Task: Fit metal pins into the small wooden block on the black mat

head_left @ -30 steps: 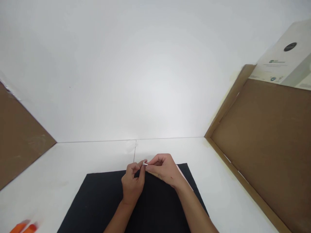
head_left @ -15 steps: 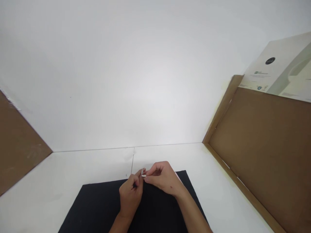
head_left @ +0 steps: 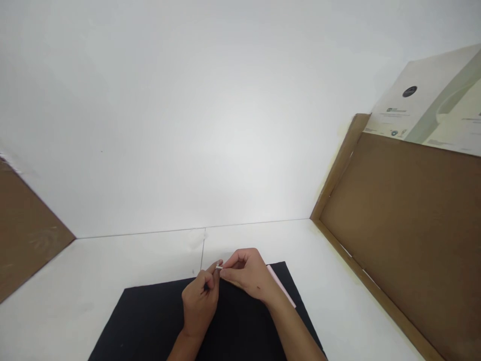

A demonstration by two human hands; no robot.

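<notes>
A box-like surround is being formed by a white back wall (head_left: 188,100), a white tabletop (head_left: 75,296), a large brown panel on the right (head_left: 406,210) and a brown panel on the left (head_left: 26,235); a black mat (head_left: 150,311) is being contained within it. Above the mat's far edge, the right hand (head_left: 248,273) is being kept in a fingertip pinch on one end of a small white piece, while the left hand (head_left: 201,296) is being closed, thumb to forefinger, on its other end. Beside the right wrist, a pink strip (head_left: 281,286) is being supported by the mat. A tan edge (head_left: 233,283) is being mostly covered by the right hand, so what it belongs to cannot be told. Smallest of all, the small white piece (head_left: 219,267) is being held between both sets of fingertips; its exact shape is being hidden. For good control, a light pinch is being called for, steadied from the left, with small right-hand adjustments, ideally nearer the mat's middle, where a dropped piece is more easily being spotted against black.
</notes>
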